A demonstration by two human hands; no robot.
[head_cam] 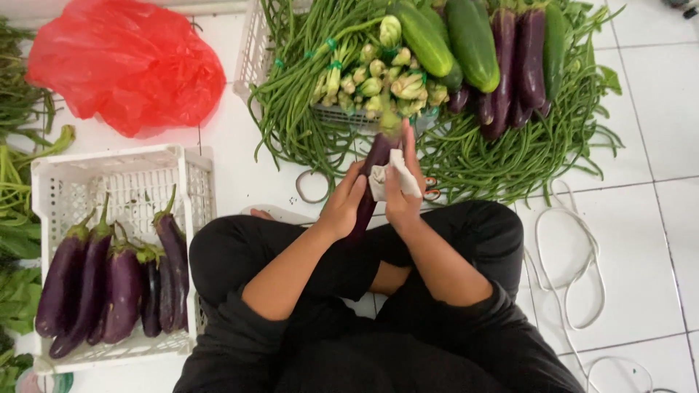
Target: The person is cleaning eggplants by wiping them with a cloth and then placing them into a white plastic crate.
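Left hand [342, 207] grips a long purple eggplant [373, 171] above the lap; right hand [400, 185] presses a white cloth [389, 178] on it. Risk — glossy skin may slip, dropping it onto the white floor [655, 218].

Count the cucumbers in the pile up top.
2. One large cucumber lies at the pile's top centre beside the eggplants; a second cucumber lies just left of it, angled over the white crate. More may be hidden beneath.
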